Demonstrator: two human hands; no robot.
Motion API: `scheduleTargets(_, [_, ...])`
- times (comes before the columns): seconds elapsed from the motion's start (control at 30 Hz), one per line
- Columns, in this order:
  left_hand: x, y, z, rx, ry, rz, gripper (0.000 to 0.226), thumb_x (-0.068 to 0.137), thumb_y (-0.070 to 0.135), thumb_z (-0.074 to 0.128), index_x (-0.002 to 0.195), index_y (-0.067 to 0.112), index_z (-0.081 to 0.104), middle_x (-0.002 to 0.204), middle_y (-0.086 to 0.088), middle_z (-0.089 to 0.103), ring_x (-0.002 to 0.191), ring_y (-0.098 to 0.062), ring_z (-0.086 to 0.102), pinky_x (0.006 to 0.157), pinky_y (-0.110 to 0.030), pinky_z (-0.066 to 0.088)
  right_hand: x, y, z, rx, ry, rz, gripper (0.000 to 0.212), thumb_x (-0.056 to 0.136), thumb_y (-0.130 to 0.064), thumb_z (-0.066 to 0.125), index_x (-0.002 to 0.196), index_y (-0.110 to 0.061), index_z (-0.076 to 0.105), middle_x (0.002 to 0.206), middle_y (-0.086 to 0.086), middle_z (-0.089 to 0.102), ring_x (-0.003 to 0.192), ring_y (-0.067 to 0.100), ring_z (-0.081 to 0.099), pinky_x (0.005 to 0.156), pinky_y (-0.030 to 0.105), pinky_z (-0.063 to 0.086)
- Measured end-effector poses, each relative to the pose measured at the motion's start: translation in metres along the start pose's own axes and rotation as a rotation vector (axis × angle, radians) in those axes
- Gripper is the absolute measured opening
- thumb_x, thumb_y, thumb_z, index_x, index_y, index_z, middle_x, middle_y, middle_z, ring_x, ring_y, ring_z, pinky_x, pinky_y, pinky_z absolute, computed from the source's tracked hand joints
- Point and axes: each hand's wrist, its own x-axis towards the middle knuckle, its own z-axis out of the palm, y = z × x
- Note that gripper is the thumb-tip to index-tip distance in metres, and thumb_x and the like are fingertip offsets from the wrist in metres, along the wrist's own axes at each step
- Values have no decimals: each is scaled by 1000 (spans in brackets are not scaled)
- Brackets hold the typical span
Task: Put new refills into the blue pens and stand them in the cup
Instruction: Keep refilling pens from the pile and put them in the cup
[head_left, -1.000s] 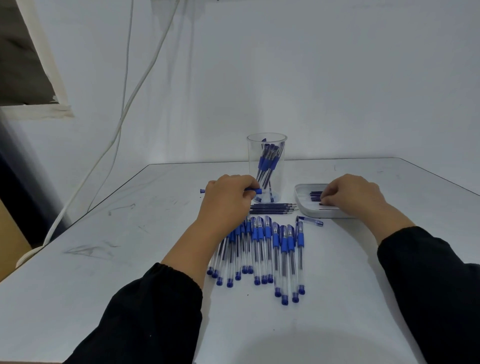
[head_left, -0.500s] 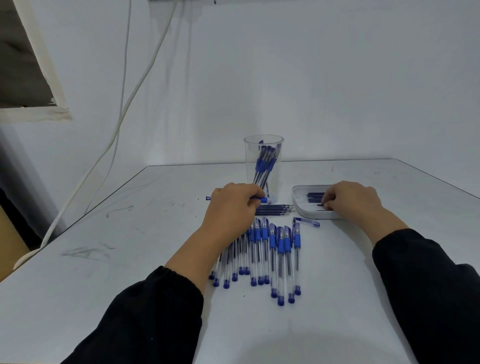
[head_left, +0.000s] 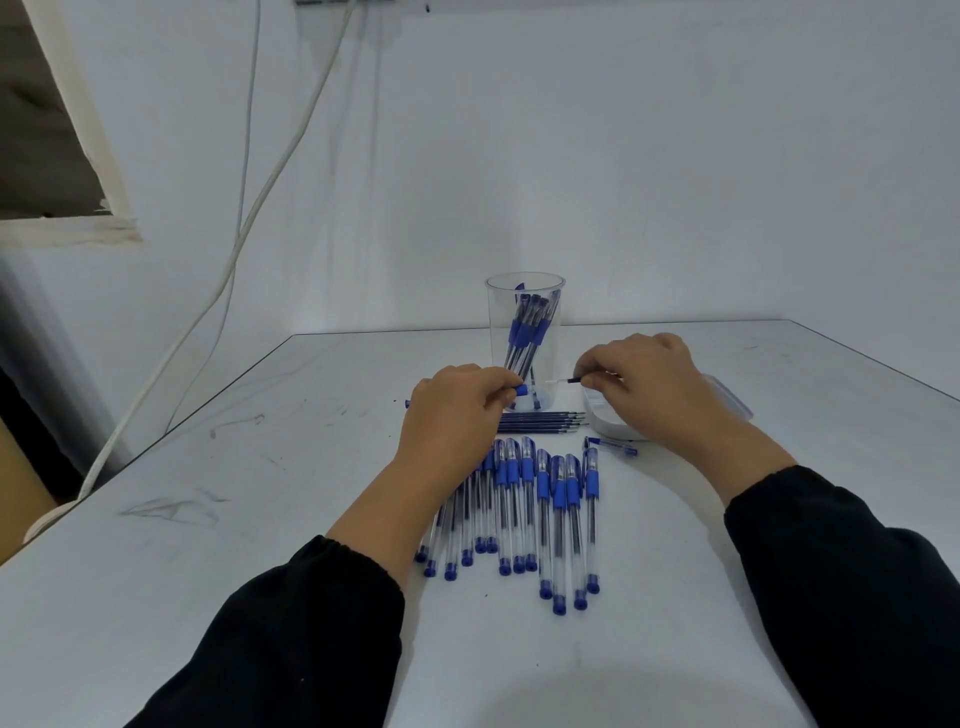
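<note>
Left hand (head_left: 457, 410): grip is clamping a blue pen (head_left: 521, 391), fingers curling round the barrel, its blue end sticking out toward the cup. Pen is lying roughly level, just above the worktop (head_left: 260, 519).

Right hand (head_left: 644, 384): grip is pinching a refill (head_left: 563, 381) between thumb and fingertips; the thin rod is pointing left toward the pen, white tip leading. The two ends are sitting near each other, not touching.

Clear cup (head_left: 525, 312) is standing upright just behind the hands, holding several blue pens leaning inside it.

A small bundle of loose refills (head_left: 543, 421) is lying on the worktop in front of the cup, between the hands. A white tray (head_left: 727, 400) is sitting under and beside the right hand; contents mostly hidden.

A row of blue pens (head_left: 540, 499) is lying side by side nearer the person, partly under the left wrist. One small blue-and-clear piece (head_left: 610, 446) is lying apart near the tray. Black sleeves are covering both forearms.
</note>
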Motion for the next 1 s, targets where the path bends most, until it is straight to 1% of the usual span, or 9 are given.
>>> scheduleTargets(0.2, [-1, -1, 0, 1, 27, -1, 26, 96, 29, 48, 117, 27, 65, 108, 3, 66, 103, -16, 53, 96, -40, 40, -1, -3, 1, 4, 5, -6, 18, 98, -26, 50, 103, -29, 68, 90, -10, 67, 96, 14, 53, 98, 34, 22])
scheduleTargets(0.5, [1, -1, 1, 29, 31, 12, 26, 96, 30, 48, 117, 28, 64, 108, 4, 67, 103, -16, 53, 95, -40, 41, -3, -7, 0, -7, -10, -21, 20, 99, -28, 49, 106, -30, 67, 93, -9, 66, 99, 14, 52, 98, 32, 21])
scheduleTargets(0.67, [1, -1, 2, 62, 33, 36, 25, 96, 30, 49, 116, 29, 65, 106, 5, 67, 102, -16, 53, 94, -36, 39, -3, -14, 1, 41, -19, -40, 20, 98, -31, 51, 106, -31, 68, 95, -12, 67, 100, 12, 53, 99, 32, 22])
scheduleTargets(0.77, [1, -2, 5, 75, 34, 63, 24, 96, 29, 49, 114, 29, 66, 104, 6, 67, 101, -15, 53, 92, -32, 36, -5, -25, 4, 114, -11, -41, 20, 97, -32, 53, 109, -31, 69, 96, -13, 68, 99, 10, 54, 100, 32, 24])
scheduleTargets(0.87, [2, -4, 6, 116, 53, 61, 24, 97, 29, 48, 114, 31, 64, 105, 9, 66, 102, -12, 52, 89, -28, 26, -7, -33, 4, 255, -15, 13, 25, 98, -31, 52, 119, -29, 66, 102, -7, 69, 102, 12, 57, 104, 36, 32])
scheduleTargets(0.97, [4, -9, 3, 89, 90, 18, 23, 97, 26, 48, 112, 31, 65, 102, 9, 66, 102, -13, 52, 93, -30, 26, -5, -24, -2, 352, -29, 145, 27, 99, -31, 49, 122, -32, 63, 112, -5, 68, 108, 14, 57, 103, 37, 39])
scheduleTargets(1.0, [5, -11, 1, 77, 101, 3, 23, 97, 25, 48, 111, 31, 65, 102, 8, 66, 102, -13, 52, 94, -31, 27, -4, -17, -5, 391, -26, 187, 26, 99, -30, 49, 120, -31, 64, 110, -6, 68, 105, 14, 58, 101, 37, 41])
